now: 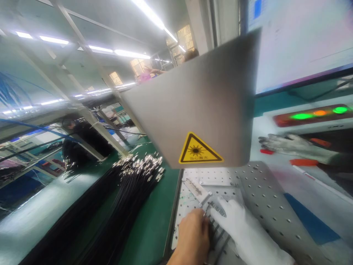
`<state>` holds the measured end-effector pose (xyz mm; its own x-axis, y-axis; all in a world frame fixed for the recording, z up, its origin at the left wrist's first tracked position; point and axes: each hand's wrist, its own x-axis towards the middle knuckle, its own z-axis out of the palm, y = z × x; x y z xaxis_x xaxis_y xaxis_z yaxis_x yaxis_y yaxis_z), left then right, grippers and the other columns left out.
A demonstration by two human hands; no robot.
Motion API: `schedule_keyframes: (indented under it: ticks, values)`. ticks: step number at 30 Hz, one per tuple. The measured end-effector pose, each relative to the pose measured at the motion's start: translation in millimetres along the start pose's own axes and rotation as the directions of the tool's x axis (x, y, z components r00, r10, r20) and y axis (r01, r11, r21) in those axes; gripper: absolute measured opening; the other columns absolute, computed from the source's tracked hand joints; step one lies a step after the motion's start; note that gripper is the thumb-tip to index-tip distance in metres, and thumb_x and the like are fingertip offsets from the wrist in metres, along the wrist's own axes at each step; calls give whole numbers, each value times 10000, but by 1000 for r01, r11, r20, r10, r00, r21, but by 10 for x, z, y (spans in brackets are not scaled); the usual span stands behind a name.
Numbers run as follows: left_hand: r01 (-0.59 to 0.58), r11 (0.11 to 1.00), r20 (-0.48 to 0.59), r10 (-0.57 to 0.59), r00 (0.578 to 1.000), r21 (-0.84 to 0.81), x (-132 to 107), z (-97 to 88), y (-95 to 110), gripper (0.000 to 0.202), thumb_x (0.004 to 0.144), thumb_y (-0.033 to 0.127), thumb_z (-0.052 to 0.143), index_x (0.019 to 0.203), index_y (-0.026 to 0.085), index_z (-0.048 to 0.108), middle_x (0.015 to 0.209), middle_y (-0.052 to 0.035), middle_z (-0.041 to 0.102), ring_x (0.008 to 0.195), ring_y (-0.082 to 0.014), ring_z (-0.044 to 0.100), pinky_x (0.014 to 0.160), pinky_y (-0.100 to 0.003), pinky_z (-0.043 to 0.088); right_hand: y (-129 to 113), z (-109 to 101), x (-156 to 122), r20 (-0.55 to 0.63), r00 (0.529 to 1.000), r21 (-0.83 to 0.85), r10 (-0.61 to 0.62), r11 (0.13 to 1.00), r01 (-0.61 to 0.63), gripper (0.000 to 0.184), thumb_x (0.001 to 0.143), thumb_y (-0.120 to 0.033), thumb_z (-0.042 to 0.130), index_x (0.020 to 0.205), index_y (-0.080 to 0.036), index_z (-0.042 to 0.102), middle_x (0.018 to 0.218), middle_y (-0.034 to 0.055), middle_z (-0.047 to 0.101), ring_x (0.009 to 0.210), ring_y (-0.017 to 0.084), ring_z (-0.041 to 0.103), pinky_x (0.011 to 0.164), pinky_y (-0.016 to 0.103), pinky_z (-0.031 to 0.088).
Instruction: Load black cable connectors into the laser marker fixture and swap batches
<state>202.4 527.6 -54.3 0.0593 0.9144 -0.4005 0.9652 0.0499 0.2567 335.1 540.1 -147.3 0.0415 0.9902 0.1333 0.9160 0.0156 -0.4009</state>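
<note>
My left hand, bare, is closed at the front edge of a perforated metal plate, its fingers curled against several black cables. My right hand, in a white glove, bends its fingers around the metal ends of these cables from the right. Just beyond both hands, a slim metal fixture lies slanted on the plate. The fingertips partly hide the cable ends, and blur softens the detail there.
A grey panel with a yellow laser warning sign stands over the plate. Bundled black cables with shiny ends lie on the green table at left. Rightward are a grey glove, a lit button strip and a monitor.
</note>
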Motion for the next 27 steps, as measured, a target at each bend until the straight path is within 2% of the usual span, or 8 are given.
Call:
schedule_keyframes:
  ticks: [3, 8, 13, 16, 19, 21, 24, 27]
  values:
    - [-46, 999, -35, 46, 998, -14, -4, 3, -15, 233, 924, 280, 342, 839, 197, 542, 999, -112, 664, 942, -238, 576, 771, -337, 315, -12, -63, 12, 59, 998, 26, 14, 1000, -15, 349, 911, -339, 489, 1204, -306, 677, 938, 58, 692, 761, 217, 664, 583, 276, 515]
    - [-111, 985, 8, 113, 994, -133, 13, -143, -108, 255, 874, 294, 388, 634, 211, 365, 734, -20, 539, 719, -158, 458, 653, -303, 266, -85, -128, 13, 29, 998, 1, 56, 998, -56, 322, 902, -343, 505, 1152, -305, 703, 958, 58, 702, 780, 220, 677, 632, 288, 544]
    - [-95, 968, -188, 52, 981, -232, -39, -252, -299, 141, 705, 218, 562, 622, 193, 450, 769, -8, 511, 760, -145, 459, 702, -268, 310, -94, -174, 23, 30, 998, 41, 49, 998, -50, 294, 903, -361, 505, 1115, -349, 708, 969, 33, 704, 778, 201, 679, 617, 262, 532]
    - [-91, 868, -162, 13, 987, -488, -92, -213, -458, 104, 668, 274, 583, 691, 181, 541, 693, 13, 515, 699, -135, 465, 671, -258, 336, -89, -172, 28, 47, 998, 85, 51, 995, -55, 300, 902, -350, 493, 1109, -346, 711, 1013, 36, 698, 822, 201, 679, 645, 264, 533]
    - [-158, 726, -223, 6, 975, -670, -113, -194, -538, 289, 690, 437, 592, 747, 155, 586, 649, 14, 506, 656, -137, 468, 653, -268, 355, -96, -145, 37, 35, 998, 95, 46, 994, -50, 293, 902, -372, 504, 1095, -327, 720, 975, 48, 700, 814, 212, 680, 658, 279, 536]
    - [-194, 681, -276, -12, 961, -706, -116, -229, -503, 419, 730, 537, 560, 837, 137, 620, 639, 6, 518, 624, -142, 480, 630, -276, 363, -103, -130, 42, 22, 999, 98, 49, 994, -51, 293, 900, -393, 517, 1097, -321, 721, 965, 54, 700, 809, 218, 682, 651, 284, 535]
    - [-232, 786, -358, 15, 934, -573, -113, -305, -351, 407, 817, 508, 484, 890, 144, 649, 683, -19, 559, 633, -150, 497, 624, -280, 367, -106, -115, 48, -2, 998, 118, 56, 991, -55, 296, 896, -394, 528, 1102, -309, 722, 983, 59, 698, 826, 217, 683, 675, 280, 533]
    - [-224, 884, -341, 79, 937, -410, -74, -316, -206, 257, 843, 301, 443, 891, 163, 654, 681, -11, 572, 634, -138, 485, 636, -266, 357, -97, -82, 52, -11, 998, 129, 56, 990, -54, 280, 879, -378, 547, 1085, -316, 726, 962, 50, 701, 801, 212, 681, 664, 276, 525]
